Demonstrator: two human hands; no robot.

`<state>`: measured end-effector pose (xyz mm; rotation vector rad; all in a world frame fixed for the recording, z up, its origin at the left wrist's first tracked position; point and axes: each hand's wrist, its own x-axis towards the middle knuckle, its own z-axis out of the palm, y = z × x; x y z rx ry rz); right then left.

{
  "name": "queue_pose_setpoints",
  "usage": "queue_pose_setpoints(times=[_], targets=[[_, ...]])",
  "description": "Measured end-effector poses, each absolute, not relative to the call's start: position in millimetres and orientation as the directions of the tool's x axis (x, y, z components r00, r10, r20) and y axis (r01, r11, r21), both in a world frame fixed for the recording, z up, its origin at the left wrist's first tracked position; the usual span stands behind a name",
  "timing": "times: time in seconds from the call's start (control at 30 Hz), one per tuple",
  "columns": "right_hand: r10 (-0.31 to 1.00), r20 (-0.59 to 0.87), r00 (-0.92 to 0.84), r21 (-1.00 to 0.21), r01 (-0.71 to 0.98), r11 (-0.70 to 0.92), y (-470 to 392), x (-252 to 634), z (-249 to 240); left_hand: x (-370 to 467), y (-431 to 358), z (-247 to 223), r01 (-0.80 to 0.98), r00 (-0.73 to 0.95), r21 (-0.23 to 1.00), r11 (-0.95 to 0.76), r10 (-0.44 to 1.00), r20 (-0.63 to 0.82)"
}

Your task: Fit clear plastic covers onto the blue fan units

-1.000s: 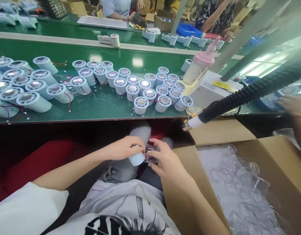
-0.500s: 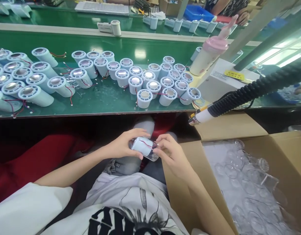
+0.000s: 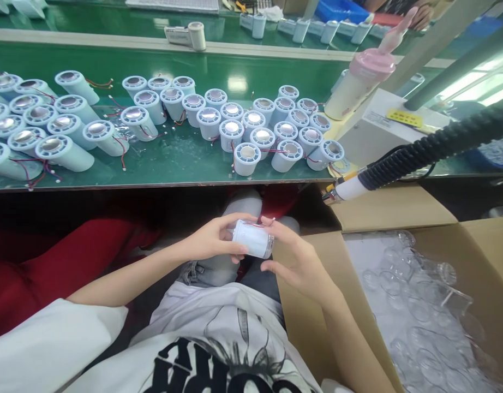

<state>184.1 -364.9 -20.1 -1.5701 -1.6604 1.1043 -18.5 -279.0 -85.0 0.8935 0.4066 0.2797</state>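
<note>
A light-blue cylinder (image 3: 252,239) with a clear plastic sleeve at its right end lies on its side above my lap. My left hand (image 3: 219,238) is wrapped round its left end, thumb in front and fingers behind. My right hand (image 3: 294,256) is at its right end, with thumb and fingers apart; the index finger is near the thin wires (image 3: 271,221) along the top edge. Whether that finger touches the wires is hard to tell. Beyond my hands, many similar blue cylinders (image 3: 247,158) with red and dark wires stand or lean on the green bench (image 3: 181,158).
At my right an open cardboard box (image 3: 329,289) holds clear plastic parts (image 3: 423,311). Above it hangs a tool on a black ribbed hose (image 3: 411,147). A pink-topped bottle (image 3: 360,82) stands near a white box (image 3: 378,123). Another person's hand (image 3: 421,16) shows at the far right.
The cylinder has turned in my left hand, and its wires now lie along the upper edge. My right thumb and fingers have spread apart from their pinch near the wires. The view has shifted slightly.
</note>
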Motion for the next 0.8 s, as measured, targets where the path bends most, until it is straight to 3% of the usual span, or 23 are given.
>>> queue_pose_setpoints(times=[0.1,0.33,0.57,0.8], targets=[[0.985,-0.034,-0.170,-0.736,0.671,0.091,-368.2,184.5,-17.0,-22.5,-279.1,-81.7,-0.050,0.904,0.802,0.595,0.369,-0.217],[0.979,-0.185,-0.084,-0.929,0.339,-0.146,-370.9,182.6,-14.6,-29.8,-275.3,-74.9,-0.119,0.901,0.941,0.316,0.433,-0.032],[0.935,-0.350,-0.052,-0.930,0.141,-0.340,-370.4,178.4,-5.7,-32.9,-274.3,-71.4,-0.150,0.893,0.980,0.131,0.444,0.077],[0.876,-0.480,-0.045,-0.876,-0.036,-0.481,-369.7,175.5,-5.0,-36.2,-274.6,-70.0,-0.167,0.896,0.981,0.100,0.431,0.108]])
